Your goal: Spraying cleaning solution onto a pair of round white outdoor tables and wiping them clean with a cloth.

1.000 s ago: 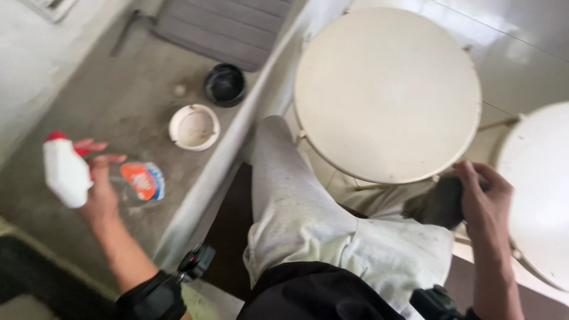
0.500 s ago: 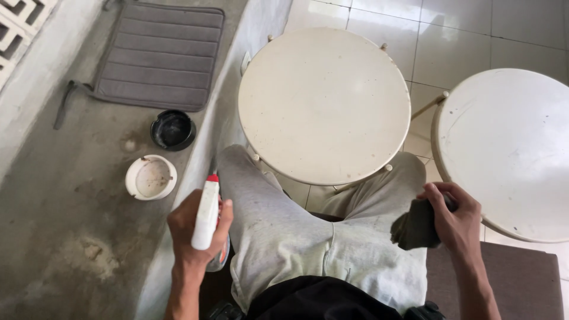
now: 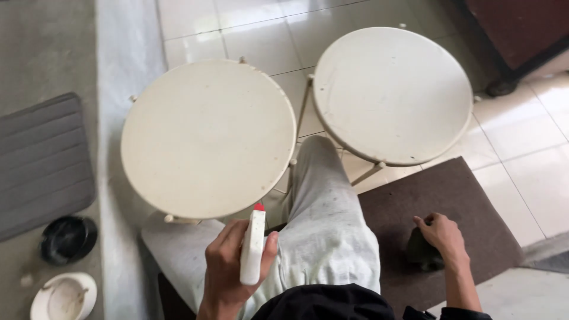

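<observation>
My left hand (image 3: 228, 266) grips a white spray bottle (image 3: 252, 246) with a red tip, held upright just below the near edge of the left round cream table (image 3: 201, 130). My right hand (image 3: 441, 234) is closed on a dark cloth (image 3: 422, 250) and rests low over the brown mat (image 3: 438, 195), in front of the right round cream table (image 3: 394, 89). My leg in light grey trousers (image 3: 323, 219) stretches forward between the two tables.
A grey ribbed mat (image 3: 41, 160) lies at the left on the concrete strip. A black bowl (image 3: 68, 237) and a white bowl (image 3: 62, 296) sit at bottom left. Glossy white floor tiles (image 3: 533, 154) surround the tables; dark furniture (image 3: 515, 29) stands top right.
The view has swung to the right, bringing both tables fully into sight. My left hand brought the spray bottle from the far left up to the left table. My right hand with the cloth dropped onto the mat.
</observation>
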